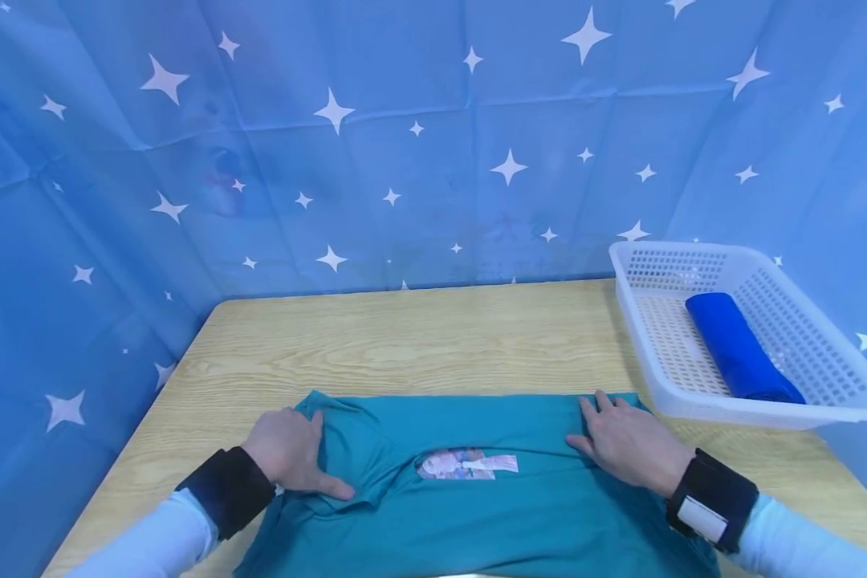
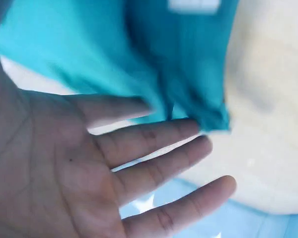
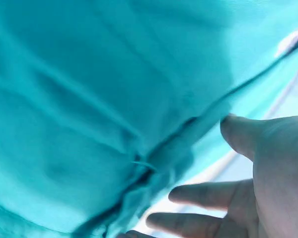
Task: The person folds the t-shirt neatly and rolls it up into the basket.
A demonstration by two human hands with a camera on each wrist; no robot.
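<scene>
From here I see a starry backdrop [image 1: 405, 160] beyond the teal cloth [image 1: 477, 518], which lies on the desk [image 1: 419, 337]. Right of the cloth stands a white basket [image 1: 824, 416] containing a blue roll [image 1: 737, 345]. The left hand [image 1: 285, 449] rests on the cloth's left part, the right hand [image 1: 624, 441] near its far right corner, each grip loose, fingers extended. Mid-cloth shows a printed patch [image 1: 451, 466].

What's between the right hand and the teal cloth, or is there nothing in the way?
Nothing visible: the right hand is over the teal cloth, near its far right corner. The white basket stands farther right.
</scene>
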